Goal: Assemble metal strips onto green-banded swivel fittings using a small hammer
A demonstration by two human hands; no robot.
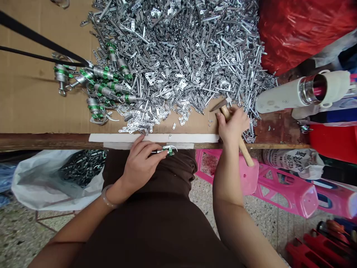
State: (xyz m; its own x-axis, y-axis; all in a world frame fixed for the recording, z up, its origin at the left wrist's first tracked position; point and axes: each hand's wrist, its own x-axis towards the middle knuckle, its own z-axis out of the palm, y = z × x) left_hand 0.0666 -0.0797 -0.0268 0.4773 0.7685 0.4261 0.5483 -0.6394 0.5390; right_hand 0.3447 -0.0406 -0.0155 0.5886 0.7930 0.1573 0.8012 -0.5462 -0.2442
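Across the wooden workbench [41, 142], one brown cardboard sheet [30, 85] covers the top, with a white tape strip [153, 138] along its front edge. Below lies a speckled stone floor [22, 238].

Right of the bench: one red plastic bag [301, 29], one red tub [333, 139], and one white insulated bottle [287, 95] on its side, steel rim showing. Lower right: pink plastic stools [287, 193] and a red plastic crate [315, 253]. Lower left, on the floor: one white plastic sack [36, 186] holding dark metal pieces [83, 167].

On the cardboard: one large heap of small silver metal links [178, 63], spilling toward the front edge. Touching its left side is a cluster of silver cylinders with green bands [103, 85], crossed from above by two black straps [33, 37].

Right hand [231, 126]: fingers closed, gripping the wooden handle of a small hammer [245, 150], its metal head [219, 105] poised over the cardboard beside the heap's front edge.

Left hand [142, 158]: fingers closed on one small silver fitting with a green band [169, 150], held at the bench's front edge, just past the tape. A pale bangle [107, 196] circles the left wrist.
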